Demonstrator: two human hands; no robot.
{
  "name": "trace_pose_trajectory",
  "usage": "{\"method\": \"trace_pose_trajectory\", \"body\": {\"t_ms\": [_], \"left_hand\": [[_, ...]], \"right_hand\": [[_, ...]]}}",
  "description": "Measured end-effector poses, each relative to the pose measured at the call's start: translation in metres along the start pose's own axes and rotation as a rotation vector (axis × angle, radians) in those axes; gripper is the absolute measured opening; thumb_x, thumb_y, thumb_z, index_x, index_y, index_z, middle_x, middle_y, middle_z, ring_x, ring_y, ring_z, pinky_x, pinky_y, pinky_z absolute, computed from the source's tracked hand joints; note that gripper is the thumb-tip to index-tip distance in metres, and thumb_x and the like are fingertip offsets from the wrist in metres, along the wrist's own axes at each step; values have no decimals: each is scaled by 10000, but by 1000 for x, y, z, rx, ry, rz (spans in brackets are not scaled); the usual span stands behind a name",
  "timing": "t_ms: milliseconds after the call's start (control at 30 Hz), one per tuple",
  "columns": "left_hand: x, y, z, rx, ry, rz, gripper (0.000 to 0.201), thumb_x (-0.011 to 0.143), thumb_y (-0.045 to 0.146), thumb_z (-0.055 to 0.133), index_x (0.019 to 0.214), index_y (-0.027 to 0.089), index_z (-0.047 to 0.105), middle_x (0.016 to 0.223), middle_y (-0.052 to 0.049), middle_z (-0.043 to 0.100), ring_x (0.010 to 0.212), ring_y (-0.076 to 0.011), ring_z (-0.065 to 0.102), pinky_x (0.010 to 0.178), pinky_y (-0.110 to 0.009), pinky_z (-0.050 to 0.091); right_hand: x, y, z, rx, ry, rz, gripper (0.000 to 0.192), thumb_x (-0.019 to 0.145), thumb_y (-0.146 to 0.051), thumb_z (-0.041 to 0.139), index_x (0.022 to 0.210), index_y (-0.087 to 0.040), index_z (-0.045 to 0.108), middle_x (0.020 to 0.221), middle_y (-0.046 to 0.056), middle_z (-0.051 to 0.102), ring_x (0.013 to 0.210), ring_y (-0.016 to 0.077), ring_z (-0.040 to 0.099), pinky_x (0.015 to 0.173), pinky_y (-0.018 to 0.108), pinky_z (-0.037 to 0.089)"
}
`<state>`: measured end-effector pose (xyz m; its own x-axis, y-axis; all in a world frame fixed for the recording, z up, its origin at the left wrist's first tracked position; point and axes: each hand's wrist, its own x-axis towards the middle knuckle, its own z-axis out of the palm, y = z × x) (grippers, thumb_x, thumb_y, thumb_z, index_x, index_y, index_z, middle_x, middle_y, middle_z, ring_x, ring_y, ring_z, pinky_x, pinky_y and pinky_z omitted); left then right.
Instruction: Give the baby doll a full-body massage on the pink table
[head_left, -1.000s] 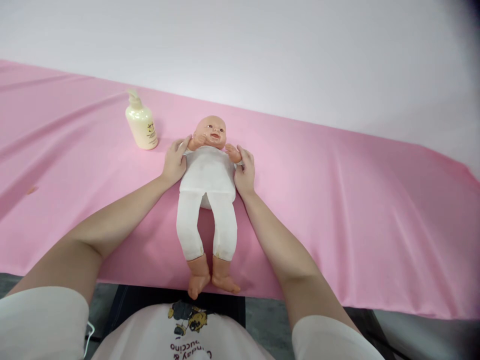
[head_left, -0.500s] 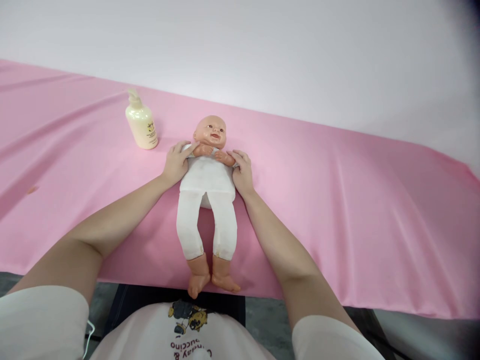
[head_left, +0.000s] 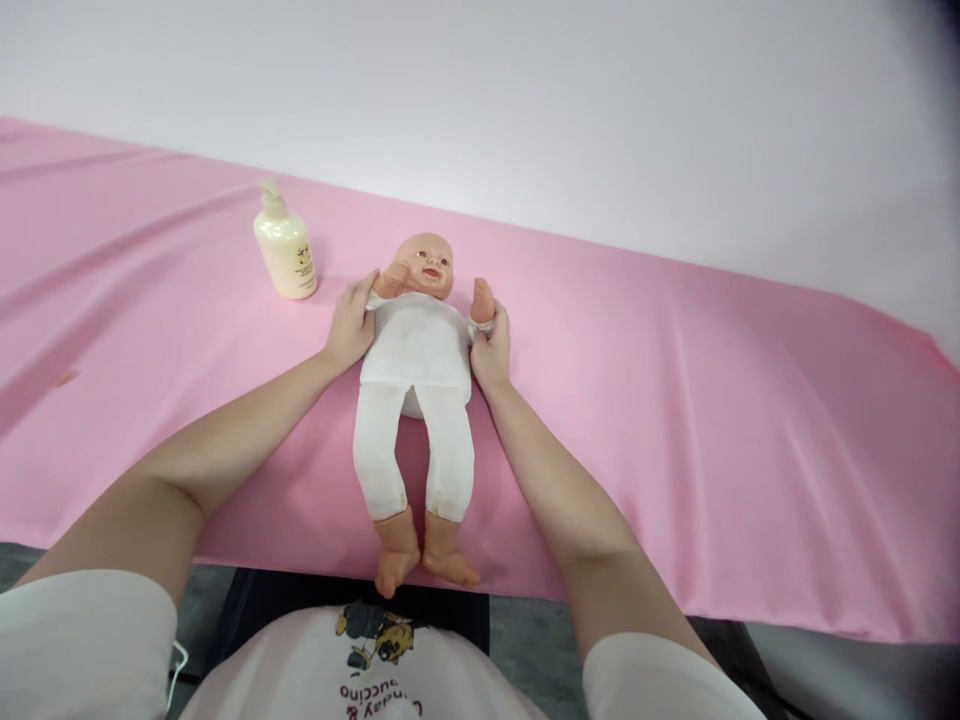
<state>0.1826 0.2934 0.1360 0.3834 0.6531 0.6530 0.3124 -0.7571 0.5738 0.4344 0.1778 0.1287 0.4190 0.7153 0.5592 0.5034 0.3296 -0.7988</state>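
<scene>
Doll (head_left: 415,345) lies face-up on the pink cloth (head_left: 675,400), feet at the near edge; I see left hand (head_left: 349,325) and right hand (head_left: 491,345) each closed round an arm, steadying it, bottle (head_left: 286,245) standing nearby.

I see a doll (head_left: 414,350) in white clothes lying on its back on the pink cloth (head_left: 675,400). My left hand (head_left: 349,325) grips one doll arm, my right hand (head_left: 490,345) the other. A cream pump bottle (head_left: 285,250) stands near the doll's head.
</scene>
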Motion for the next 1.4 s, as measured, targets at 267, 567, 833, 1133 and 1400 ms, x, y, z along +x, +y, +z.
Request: {"method": "trace_pose_trajectory", "body": {"t_ms": [267, 567, 833, 1133, 1400], "left_hand": [[4, -19, 3, -246, 156, -170, 786, 999, 548, 498, 1590, 281, 53, 1636, -181, 300, 1539, -262, 324, 1285, -504, 259], [2, -16, 1, -236, 95, -126, 869, 968, 470, 591, 1614, 285, 40, 1677, -163, 241, 1574, -282, 263, 1289, -518, 248], [2, 1, -5, -151, 37, -15, 581, 1025, 423, 468, 1577, 294, 340, 1580, -114, 458, 1473, -280, 414, 1257, -515, 294], [0, -1, 0, 12, -50, 16, 501, 970, 201, 449, 1447, 279, 582, 1359, -109, 615, 1282, -263, 544, 1140, -496, 402], [0, -1, 2, 81, -80, 12, 624, 869, 64, 436, 1415, 307, 617, 1328, -86, 624, 1271, -251, 536, 1135, -488, 389]], "right_hand": [[6, 21, -2, 106, 143, 49, 571, 950, -338, 467, 1474, -249, 259, 1584, 175, 339, 1477, 278, 388, 1180, 618, 363], [5, 23, -1, 104, 161, 88, 573, 906, -325, 509, 1441, -224, 332, 1534, 167, 433, 1402, 273, 491, 1134, 548, 455], [2, 3, -1, 78, 63, -16, 494, 886, -259, 520, 1379, -230, 504, 1435, 108, 563, 1358, 254, 531, 1186, 522, 411], [2, 2, -1, -76, -91, -79, 505, 800, -121, 459, 1244, -279, 639, 1267, 64, 639, 1247, 233, 554, 1177, 505, 414], [4, 11, 1, -128, -118, -87, 534, 772, -72, 415, 1170, -277, 707, 1262, 75, 611, 1277, 236, 530, 1199, 508, 383]]}}
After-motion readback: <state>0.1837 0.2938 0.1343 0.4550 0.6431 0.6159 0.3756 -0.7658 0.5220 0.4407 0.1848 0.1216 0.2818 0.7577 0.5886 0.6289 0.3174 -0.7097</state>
